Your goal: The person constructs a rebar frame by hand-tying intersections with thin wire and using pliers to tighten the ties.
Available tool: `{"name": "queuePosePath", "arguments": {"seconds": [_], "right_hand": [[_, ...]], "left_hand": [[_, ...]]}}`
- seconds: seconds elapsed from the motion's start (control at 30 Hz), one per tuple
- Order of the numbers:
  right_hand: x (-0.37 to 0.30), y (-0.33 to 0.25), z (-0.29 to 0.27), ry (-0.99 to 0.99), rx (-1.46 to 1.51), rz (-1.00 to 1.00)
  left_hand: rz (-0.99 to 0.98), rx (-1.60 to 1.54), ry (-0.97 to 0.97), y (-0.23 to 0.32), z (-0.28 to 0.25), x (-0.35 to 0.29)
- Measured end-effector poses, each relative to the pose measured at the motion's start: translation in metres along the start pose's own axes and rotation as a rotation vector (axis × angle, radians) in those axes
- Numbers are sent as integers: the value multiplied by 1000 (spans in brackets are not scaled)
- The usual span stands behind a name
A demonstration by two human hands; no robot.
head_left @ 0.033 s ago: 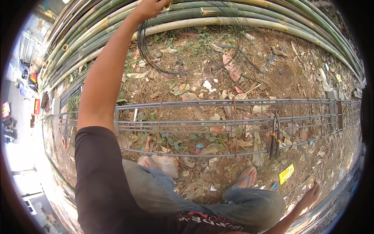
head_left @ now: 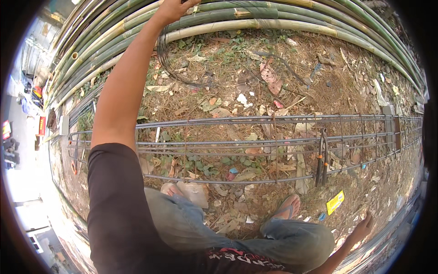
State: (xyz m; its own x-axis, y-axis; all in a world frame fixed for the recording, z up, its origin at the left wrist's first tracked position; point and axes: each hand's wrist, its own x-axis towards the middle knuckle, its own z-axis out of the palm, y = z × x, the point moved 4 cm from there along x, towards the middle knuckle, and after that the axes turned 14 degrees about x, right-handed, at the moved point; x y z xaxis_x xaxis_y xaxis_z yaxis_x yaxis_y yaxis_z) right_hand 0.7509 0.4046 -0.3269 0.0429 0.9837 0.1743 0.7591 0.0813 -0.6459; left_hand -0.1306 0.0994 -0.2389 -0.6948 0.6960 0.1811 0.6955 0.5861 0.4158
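My left arm reaches up to the bamboo poles, and my left hand (head_left: 175,10) closes at the top edge on a coil of thin black wire (head_left: 165,61). The coil hangs in a wide loop over the poles and the littered ground, its right side blurred. My right hand (head_left: 362,229) is low at the right, fingers loosely extended and holding nothing. Between my feet and the poles lies a long rebar cage (head_left: 219,144) with rusty stirrups. Pincers (head_left: 322,160) with dark, orange-banded handles hang on its bars, right of the middle.
Green and tan bamboo poles (head_left: 310,28) lie stacked along the far side. A yellow packet (head_left: 335,202) is on the ground near my right foot (head_left: 287,208). A flat stone (head_left: 194,194) lies beside my left foot. Dry leaves and scraps cover the soil.
The wire coil has shifted slightly left and its loop looks more blurred. My hands have barely moved.
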Motion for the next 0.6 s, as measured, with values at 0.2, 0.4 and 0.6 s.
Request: {"name": "queuePosePath", "arguments": {"seconds": [0.2, 0.4, 0.6], "right_hand": [[-20, 52, -4, -94, -87, -107], [-40, 67, 47, -122, 122, -64], [-107, -6, 120, -329, 153, -272]], "left_hand": [[-386, 695, 279, -70, -9, -48], [-53, 568, 578, -40, -42, -243], [-529, 90, 335, -1, -31, -532]]}}
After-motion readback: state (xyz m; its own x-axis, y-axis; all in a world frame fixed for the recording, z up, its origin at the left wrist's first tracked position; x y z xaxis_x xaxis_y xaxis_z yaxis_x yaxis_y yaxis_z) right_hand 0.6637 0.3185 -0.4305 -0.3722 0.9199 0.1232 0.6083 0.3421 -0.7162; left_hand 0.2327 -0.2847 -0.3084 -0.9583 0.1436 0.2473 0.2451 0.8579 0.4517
